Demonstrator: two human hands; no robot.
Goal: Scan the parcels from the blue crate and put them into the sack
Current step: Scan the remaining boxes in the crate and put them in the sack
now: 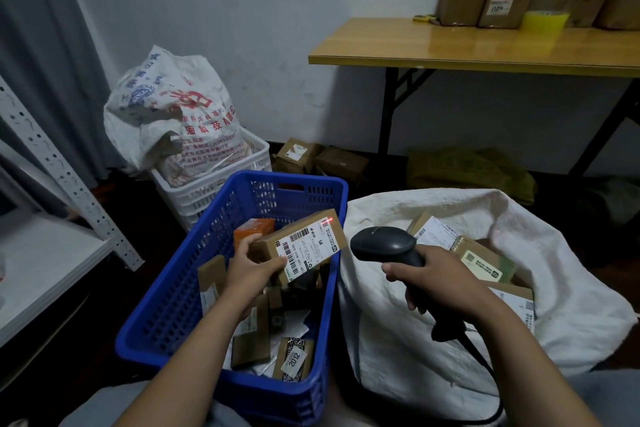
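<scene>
A blue crate [166, 308] stands in front of me with several cardboard parcels inside. My left hand [251, 265] holds one brown parcel [304, 244] above the crate, its white barcode label facing up. A red scanner dot shows on the label's far right corner. My right hand [433, 282] grips a black handheld scanner [384, 243], whose head points left at the parcel. To the right lies an open white sack [433, 350] with several labelled parcels [481, 262] in it.
A white crate [214, 191] holding a printed white bag [173, 114] stands behind the blue crate. A wooden folding table [450, 45] with cardboard boxes and yellow tape rolls is at the back right. Boxes lie on the floor under it. A white metal shelf [45, 253] is on the left.
</scene>
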